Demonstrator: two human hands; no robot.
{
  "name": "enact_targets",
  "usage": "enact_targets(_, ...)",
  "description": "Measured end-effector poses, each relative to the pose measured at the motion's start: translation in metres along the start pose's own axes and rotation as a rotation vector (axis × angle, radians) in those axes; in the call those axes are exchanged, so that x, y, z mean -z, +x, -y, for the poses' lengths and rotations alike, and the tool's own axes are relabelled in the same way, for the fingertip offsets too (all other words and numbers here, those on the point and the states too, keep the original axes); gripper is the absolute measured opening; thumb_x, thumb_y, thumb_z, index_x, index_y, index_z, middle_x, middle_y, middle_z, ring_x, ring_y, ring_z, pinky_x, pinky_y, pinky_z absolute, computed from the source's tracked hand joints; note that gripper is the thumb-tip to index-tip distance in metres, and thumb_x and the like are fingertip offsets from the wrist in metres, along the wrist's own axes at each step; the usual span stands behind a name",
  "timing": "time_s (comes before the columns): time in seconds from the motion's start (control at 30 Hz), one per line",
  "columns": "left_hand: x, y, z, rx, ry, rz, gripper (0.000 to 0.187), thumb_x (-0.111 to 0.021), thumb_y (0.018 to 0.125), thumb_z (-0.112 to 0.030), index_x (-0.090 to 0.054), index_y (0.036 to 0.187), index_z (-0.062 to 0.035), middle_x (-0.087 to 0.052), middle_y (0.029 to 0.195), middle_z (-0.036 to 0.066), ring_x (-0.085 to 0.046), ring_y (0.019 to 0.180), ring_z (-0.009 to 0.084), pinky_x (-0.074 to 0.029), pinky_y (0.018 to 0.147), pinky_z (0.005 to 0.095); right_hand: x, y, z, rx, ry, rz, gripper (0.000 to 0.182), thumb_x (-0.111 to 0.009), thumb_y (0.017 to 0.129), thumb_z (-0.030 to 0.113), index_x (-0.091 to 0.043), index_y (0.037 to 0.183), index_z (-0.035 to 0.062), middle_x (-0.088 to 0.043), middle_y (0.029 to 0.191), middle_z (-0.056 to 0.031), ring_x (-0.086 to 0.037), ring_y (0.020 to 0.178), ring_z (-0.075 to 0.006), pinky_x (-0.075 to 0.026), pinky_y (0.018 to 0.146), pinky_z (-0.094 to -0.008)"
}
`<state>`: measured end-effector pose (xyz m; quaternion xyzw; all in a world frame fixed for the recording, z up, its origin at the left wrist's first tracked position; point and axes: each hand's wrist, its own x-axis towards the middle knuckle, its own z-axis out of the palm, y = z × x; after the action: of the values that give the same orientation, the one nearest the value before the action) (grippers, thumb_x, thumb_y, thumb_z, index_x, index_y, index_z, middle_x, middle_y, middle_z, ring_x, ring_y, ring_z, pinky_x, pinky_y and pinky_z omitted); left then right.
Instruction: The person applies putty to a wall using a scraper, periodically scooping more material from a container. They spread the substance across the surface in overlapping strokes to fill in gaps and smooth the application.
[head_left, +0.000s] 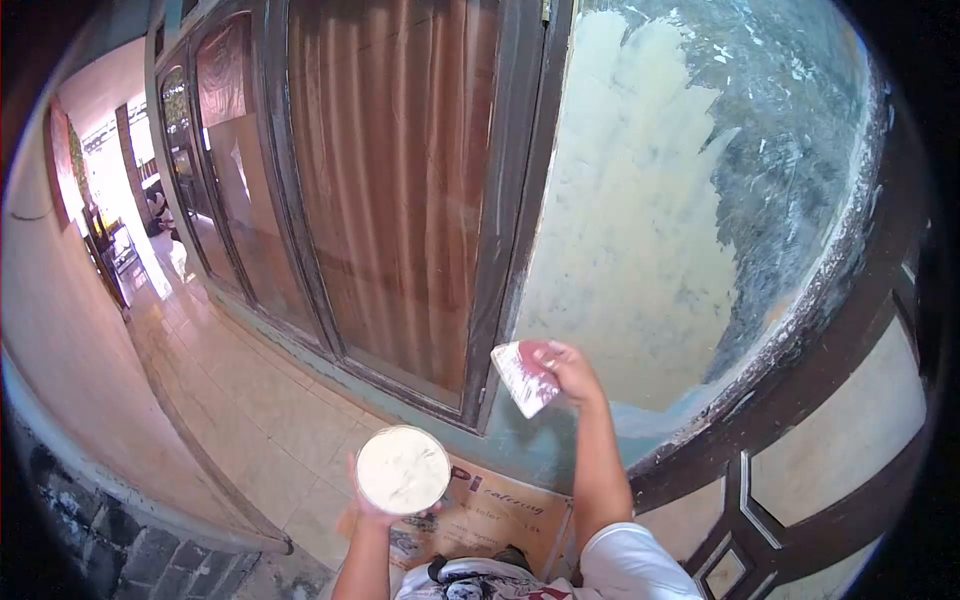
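The left hand [372,508], half-curled, supports the tub [359,472] of paste [404,468] from below; the right hand [570,372] pinches the smeared scraper [526,386] near the wall [635,250]; tilting could spill paste, weak pinch could drop scraper

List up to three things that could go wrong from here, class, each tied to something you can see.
The left hand alone supports the open container, so a tilt might spill cream paste onto the printed sheet below. The smeared spreader in the right hand could drip, or mark the dark window frame close by.
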<state>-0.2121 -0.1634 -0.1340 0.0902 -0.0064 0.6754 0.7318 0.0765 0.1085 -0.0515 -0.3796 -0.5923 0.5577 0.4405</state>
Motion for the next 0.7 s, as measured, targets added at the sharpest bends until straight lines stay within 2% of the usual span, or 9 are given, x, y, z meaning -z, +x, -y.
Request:
enact_targets(0.1, -0.008, 0.044, 0.018, 0.16, 0.1, 0.163, 0.098, -0.033, 0.09, -0.086, -0.044, 0.155, -0.0134, -0.05, 0.153, 0.021, -0.058, 0.123, 0.0532, -0.056, 0.081, 0.0716, -0.029, -0.049, 0.018, -0.124, 0.113, 0.266, 0.026, -0.064, 0.104, 0.013, -0.067, 0.123, -0.0036, -0.075, 0.106, -0.0064, -0.069, 0.091, -0.0102, -0.056, 0.083, -0.0275)
enact_targets(0.17, -0.002, 0.061, 0.033, 0.15, 0.002, -0.084, 0.1, -0.033, 0.09, -0.087, -0.041, 0.156, -0.0124, -0.051, 0.151, 0.023, -0.062, 0.116, 0.0548, -0.058, 0.067, 0.0692, -0.027, -0.062, 0.001, -0.167, 0.189, 0.381, 0.027, -0.064, 0.104, 0.014, -0.067, 0.123, -0.0039, -0.075, 0.106, -0.0051, -0.07, 0.092, -0.0103, -0.056, 0.085, -0.0278)
enact_targets(0.23, -0.013, 0.077, 0.047, 0.356, 0.025, 0.39, 0.101, -0.033, 0.089, -0.087, -0.041, 0.156, -0.0119, -0.051, 0.15, 0.024, -0.064, 0.113, 0.0543, -0.059, 0.062, 0.0649, -0.019, -0.07, -0.013, -0.183, 0.155, 0.418, 0.026, -0.065, 0.103, 0.014, -0.068, 0.123, -0.0039, -0.075, 0.108, -0.0053, -0.07, 0.092, -0.0106, -0.057, 0.085, -0.0277)
enact_targets(0.27, -0.018, 0.075, 0.053, 0.334, -0.031, 0.25, 0.101, -0.035, 0.088, -0.087, -0.041, 0.156, -0.0123, -0.052, 0.149, 0.024, -0.064, 0.11, 0.0545, -0.059, 0.061, 0.0642, -0.014, -0.075, -0.021, -0.182, 0.152, 0.403, 0.026, -0.065, 0.103, 0.014, -0.068, 0.123, -0.0039, -0.075, 0.108, -0.0053, -0.07, 0.092, -0.0106, -0.057, 0.085, -0.0277)
enact_targets(0.37, -0.016, 0.078, 0.06, 0.254, 0.009, -0.029, 0.1, -0.037, 0.089, -0.085, -0.042, 0.156, -0.0124, -0.052, 0.149, 0.025, -0.064, 0.11, 0.0554, -0.059, 0.061, 0.0652, 0.008, -0.081, -0.038, -0.194, 0.302, 0.264, 0.026, -0.065, 0.103, 0.013, -0.068, 0.122, -0.0039, -0.074, 0.11, -0.0061, -0.07, 0.093, -0.0111, -0.057, 0.085, -0.0278)
enact_targets(0.5, -0.017, 0.085, 0.057, 0.444, -0.086, 0.33, 0.096, -0.039, 0.089, -0.083, -0.042, 0.156, -0.0141, -0.05, 0.151, 0.026, -0.06, 0.117, 0.0577, -0.056, 0.073, 0.0739, 0.019, -0.086, -0.063, -0.136, 0.306, 0.033, 0.028, -0.066, 0.103, 0.013, -0.066, 0.124, -0.0057, -0.074, 0.109, -0.0068, -0.07, 0.092, -0.0115, -0.057, 0.084, -0.0267)
enact_targets(0.57, -0.027, 0.086, 0.055, 0.384, -0.058, 0.284, 0.096, -0.039, 0.089, -0.084, -0.042, 0.156, -0.0145, -0.046, 0.155, 0.026, -0.059, 0.117, 0.0602, -0.054, 0.078, 0.0766, 0.02, -0.085, -0.087, 0.019, 0.07, -0.518, 0.031, -0.066, 0.103, 0.015, -0.064, 0.126, -0.0054, -0.074, 0.105, -0.0072, -0.069, 0.087, -0.0106, -0.056, 0.078, -0.0251)
enact_targets(0.6, -0.037, 0.086, 0.055, 0.35, 0.0, 0.205, 0.098, -0.038, 0.089, -0.085, -0.041, 0.157, -0.0144, -0.047, 0.154, 0.026, -0.059, 0.116, 0.0606, -0.056, 0.076, 0.0739, 0.014, -0.109, -0.04, -0.173, 0.026, -0.4, 0.036, -0.066, 0.103, 0.016, -0.061, 0.132, -0.0044, -0.074, 0.102, -0.0085, -0.067, 0.086, -0.0111, -0.054, 0.074, -0.0253)
enact_targets(0.7, -0.051, 0.1, 0.051, 0.36, 0.103, 0.18, 0.103, -0.033, 0.086, -0.089, -0.04, 0.156, -0.014, -0.05, 0.149, 0.027, -0.062, 0.107, 0.0612, -0.059, 0.069, 0.0655, 0.008, -0.122, -0.038, 0.023, 0.088, -0.36, 0.03, -0.068, 0.102, 0.014, -0.066, 0.127, -0.0032, -0.074, 0.099, -0.0074, -0.066, 0.087, -0.0126, -0.053, 0.071, -0.0269)
